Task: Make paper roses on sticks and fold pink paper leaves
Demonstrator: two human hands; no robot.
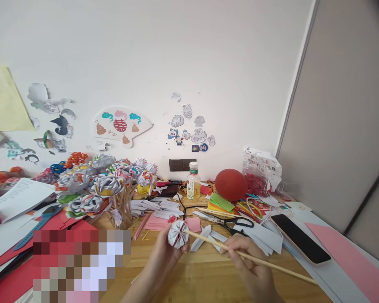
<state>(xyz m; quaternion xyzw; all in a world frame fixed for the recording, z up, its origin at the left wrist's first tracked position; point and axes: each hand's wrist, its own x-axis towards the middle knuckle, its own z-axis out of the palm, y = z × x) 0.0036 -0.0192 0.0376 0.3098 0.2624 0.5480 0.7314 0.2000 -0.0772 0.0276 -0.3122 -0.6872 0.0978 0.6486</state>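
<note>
My left hand (159, 259) is closed around a small folded paper flower (178, 235) of grey-white printed paper, held up over the wooden table (205, 277). My right hand (251, 269) pinches a long thin wooden stick (271, 266) whose tip reaches the flower's right side. Both hands are low in the view, near the table's front.
Several paper flowers on sticks (104, 187) stand in a holder at left. Black scissors (232, 222), a small bottle (193, 182), a red balloon (230, 184), coloured paper sheets (220, 203) and a black phone (300, 239) lie around. Red paper (9, 273) covers the left.
</note>
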